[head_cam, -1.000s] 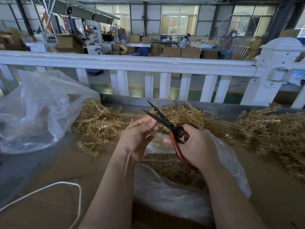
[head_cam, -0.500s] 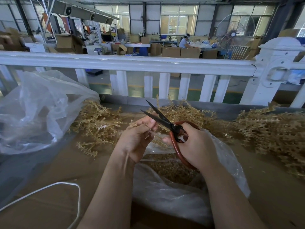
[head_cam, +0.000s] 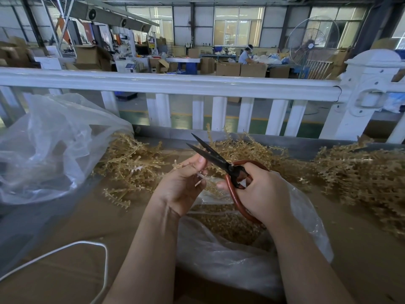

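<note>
Two hands were held close together above an open plastic bag [head_cam: 230, 255]. A tan sprue strip [head_cam: 178, 166] was pinched in the curled fingers of the left hand [head_cam: 184, 187], its toothed end jutting leftward past the fingertips. The scissors [head_cam: 215, 157] were gripped by the right hand [head_cam: 263, 194] at the red loops, with the blades parted and pointed up and to the left, just over the left fingertips. The strip was seen to lie just below the blades and roughly across them. How much of it sat between them could not be told. A slight drop and a closing cut were judged to be called for next.
</note>
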`<act>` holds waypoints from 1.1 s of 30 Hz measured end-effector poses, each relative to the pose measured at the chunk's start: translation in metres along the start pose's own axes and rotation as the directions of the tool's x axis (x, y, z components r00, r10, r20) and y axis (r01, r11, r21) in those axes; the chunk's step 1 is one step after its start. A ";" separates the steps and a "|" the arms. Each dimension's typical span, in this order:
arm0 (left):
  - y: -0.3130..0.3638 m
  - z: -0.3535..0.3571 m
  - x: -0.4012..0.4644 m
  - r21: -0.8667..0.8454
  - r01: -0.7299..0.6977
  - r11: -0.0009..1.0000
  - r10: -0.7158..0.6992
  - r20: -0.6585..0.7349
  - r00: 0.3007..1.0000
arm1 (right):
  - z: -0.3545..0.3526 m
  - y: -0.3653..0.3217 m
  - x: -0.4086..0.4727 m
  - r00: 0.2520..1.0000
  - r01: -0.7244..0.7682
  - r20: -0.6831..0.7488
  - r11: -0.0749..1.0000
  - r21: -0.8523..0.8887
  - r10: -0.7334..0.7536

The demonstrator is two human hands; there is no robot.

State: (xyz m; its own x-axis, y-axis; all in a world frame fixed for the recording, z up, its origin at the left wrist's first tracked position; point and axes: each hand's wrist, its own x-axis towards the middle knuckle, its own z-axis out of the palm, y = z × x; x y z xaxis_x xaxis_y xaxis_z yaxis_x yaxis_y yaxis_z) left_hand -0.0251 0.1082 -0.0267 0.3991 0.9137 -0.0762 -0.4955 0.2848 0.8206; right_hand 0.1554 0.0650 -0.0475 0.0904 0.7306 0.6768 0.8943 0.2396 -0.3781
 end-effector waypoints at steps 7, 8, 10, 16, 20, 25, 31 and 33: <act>-0.001 0.000 0.002 0.067 -0.070 0.995 0.073 -0.051 0.996 | 0.001 -0.001 -0.001 0.999 -0.005 0.034 1.000 -0.003 0.006; -0.002 0.000 0.002 0.072 -0.078 0.994 0.081 -0.033 0.996 | 0.001 -0.001 -0.001 0.999 -0.006 0.033 1.000 -0.004 0.006; -0.002 0.000 0.003 0.068 -0.088 0.994 0.089 -0.011 0.996 | 0.000 -0.002 -0.001 1.000 -0.005 0.024 1.000 -0.006 0.005; -0.001 -0.002 0.002 0.112 -0.123 0.986 0.118 0.051 0.992 | -0.001 -0.004 -0.001 0.999 -0.017 0.038 1.000 0.015 0.016; -0.002 -0.003 0.001 0.126 -0.129 0.984 0.122 0.060 0.991 | -0.001 -0.004 0.000 0.997 -0.021 0.069 0.999 0.030 0.019; -0.002 -0.003 0.002 0.107 -0.120 0.987 0.118 0.025 0.993 | -0.001 -0.003 0.001 0.996 -0.027 0.088 0.999 0.040 0.023; -0.002 -0.001 0.003 0.049 -0.116 0.992 0.117 -0.004 0.993 | -0.001 -0.005 0.002 0.997 -0.035 0.065 0.999 0.001 0.034; -0.002 -0.001 0.003 0.059 -0.110 0.992 0.110 -0.003 0.994 | 0.000 -0.004 0.002 0.996 -0.030 0.079 0.999 -0.019 0.031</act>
State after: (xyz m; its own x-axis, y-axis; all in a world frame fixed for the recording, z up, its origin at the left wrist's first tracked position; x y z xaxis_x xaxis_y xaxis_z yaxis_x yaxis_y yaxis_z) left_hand -0.0242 0.1107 -0.0289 0.3401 0.9403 0.0129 -0.4902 0.1655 0.8557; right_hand 0.1522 0.0655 -0.0450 0.0833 0.7862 0.6123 0.8991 0.2057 -0.3864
